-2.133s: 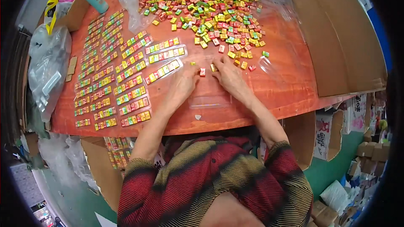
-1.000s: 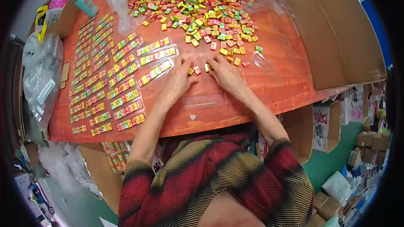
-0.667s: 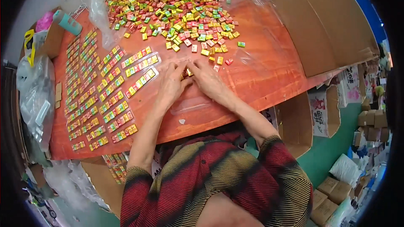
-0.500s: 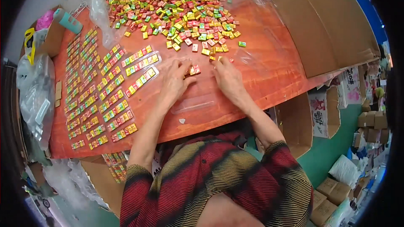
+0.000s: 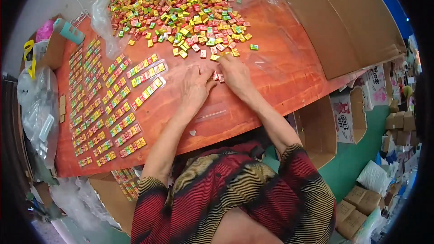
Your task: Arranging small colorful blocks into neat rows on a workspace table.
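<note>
My left hand (image 5: 196, 86) rests on the red-orange table with its fingers bent, thumb and fingers closed about a short group of small red-and-white boxes (image 5: 219, 77). Close beside it, my right hand (image 5: 237, 77) is angled inward, fingers curled down; what its fingertips hold is hidden. A yellow box (image 5: 214, 57) lies by those fingertips. Beyond both hands spreads a big heap of small red, yellow and green boxes (image 5: 181, 13). Nearer to me lies a clear plastic tray (image 5: 212, 112).
Rows of filled clear trays (image 5: 122, 124) cover the table's left side. A large cardboard box (image 5: 339, 22) stands at the right. At the far left are a turquoise bottle (image 5: 69, 31) and a plastic bag (image 5: 38, 104). A green box (image 5: 254, 47) lies apart from the heap.
My right hand has moved left, closer to my left hand, and now partly covers the small boxes between them. The view has shifted slightly.
</note>
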The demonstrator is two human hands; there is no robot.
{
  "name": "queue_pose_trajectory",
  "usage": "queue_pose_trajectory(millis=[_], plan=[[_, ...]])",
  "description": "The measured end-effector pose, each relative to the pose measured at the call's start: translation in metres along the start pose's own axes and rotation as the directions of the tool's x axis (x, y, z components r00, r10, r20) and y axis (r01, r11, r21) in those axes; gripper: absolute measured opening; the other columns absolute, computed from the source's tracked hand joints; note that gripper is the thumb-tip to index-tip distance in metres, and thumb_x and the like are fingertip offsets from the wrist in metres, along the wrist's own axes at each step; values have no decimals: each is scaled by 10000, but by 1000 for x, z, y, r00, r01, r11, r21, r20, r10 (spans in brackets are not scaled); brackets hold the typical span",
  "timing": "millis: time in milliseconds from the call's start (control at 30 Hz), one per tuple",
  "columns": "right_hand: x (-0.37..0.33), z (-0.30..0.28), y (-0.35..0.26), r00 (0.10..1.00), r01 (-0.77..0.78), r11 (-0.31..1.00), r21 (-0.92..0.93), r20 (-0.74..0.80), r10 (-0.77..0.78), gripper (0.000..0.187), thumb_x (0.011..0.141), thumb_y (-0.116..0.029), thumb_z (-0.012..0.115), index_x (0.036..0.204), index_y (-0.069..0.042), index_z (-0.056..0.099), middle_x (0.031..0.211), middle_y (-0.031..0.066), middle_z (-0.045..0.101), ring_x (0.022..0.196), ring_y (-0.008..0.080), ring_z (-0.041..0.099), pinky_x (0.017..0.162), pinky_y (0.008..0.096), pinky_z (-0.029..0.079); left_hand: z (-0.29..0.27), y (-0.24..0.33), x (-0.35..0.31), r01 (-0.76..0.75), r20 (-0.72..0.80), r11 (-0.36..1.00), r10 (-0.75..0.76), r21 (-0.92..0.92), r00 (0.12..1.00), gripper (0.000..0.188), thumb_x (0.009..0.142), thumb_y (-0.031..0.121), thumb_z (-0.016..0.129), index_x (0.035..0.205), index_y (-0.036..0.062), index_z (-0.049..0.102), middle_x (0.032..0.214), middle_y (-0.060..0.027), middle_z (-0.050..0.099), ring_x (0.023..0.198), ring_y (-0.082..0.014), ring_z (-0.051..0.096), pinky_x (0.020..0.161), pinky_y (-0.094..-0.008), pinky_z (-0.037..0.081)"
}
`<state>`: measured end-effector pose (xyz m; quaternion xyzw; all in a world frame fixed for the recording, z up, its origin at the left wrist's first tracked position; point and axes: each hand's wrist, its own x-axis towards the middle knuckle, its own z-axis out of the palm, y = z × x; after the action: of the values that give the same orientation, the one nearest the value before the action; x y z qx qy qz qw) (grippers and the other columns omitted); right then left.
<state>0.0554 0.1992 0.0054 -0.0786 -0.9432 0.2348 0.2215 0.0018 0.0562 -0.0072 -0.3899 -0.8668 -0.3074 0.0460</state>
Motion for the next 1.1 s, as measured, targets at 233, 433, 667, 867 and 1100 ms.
queue_pose_trajectory(millis=[233,433,667,867,1100], plan=[[-20,-3,1,996,-33,984,175,90,17,231,799,-16,505,1018,-37,575,840,148,546,802,333,555,684,411,450,-8,-11,-7,-34,31,999,35,-29,999,273,688,186,695,948,117,646,831,-129,488,828,-296,520,698,-397,433],[-31,-2,7,996,-73,963,259,70,57,253,801,-7,495,1043,-42,562,892,175,520,828,360,541,690,411,450,-7,-12,-7,-53,31,999,53,-9,998,278,679,176,707,945,117,652,830,-125,484,823,-292,510,696,-388,426],[-21,-19,30,956,-217,965,-149,168,241,209,801,-70,542,1008,-44,543,941,177,520,867,358,542,692,415,458,-9,-10,-5,-28,60,999,29,-15,998,276,681,174,707,948,124,655,829,-123,482,830,-291,513,698,-392,430],[-37,-19,12,976,-116,993,37,191,107,300,802,-61,535,1100,-36,513,991,186,513,913,363,528,755,401,451,-14,-5,-2,17,125,999,-13,-32,992,270,718,190,690,974,117,648,865,-121,515,839,-285,540,715,-379,442],[-28,-15,15,938,-34,990,138,345,-16,382,797,-47,526,1174,-65,466,1045,198,495,973,375,509,788,419,441,-14,-11,-1,-23,99,999,27,-41,995,293,716,189,692,995,120,635,856,-112,498,857,-284,536,718,-383,437]])
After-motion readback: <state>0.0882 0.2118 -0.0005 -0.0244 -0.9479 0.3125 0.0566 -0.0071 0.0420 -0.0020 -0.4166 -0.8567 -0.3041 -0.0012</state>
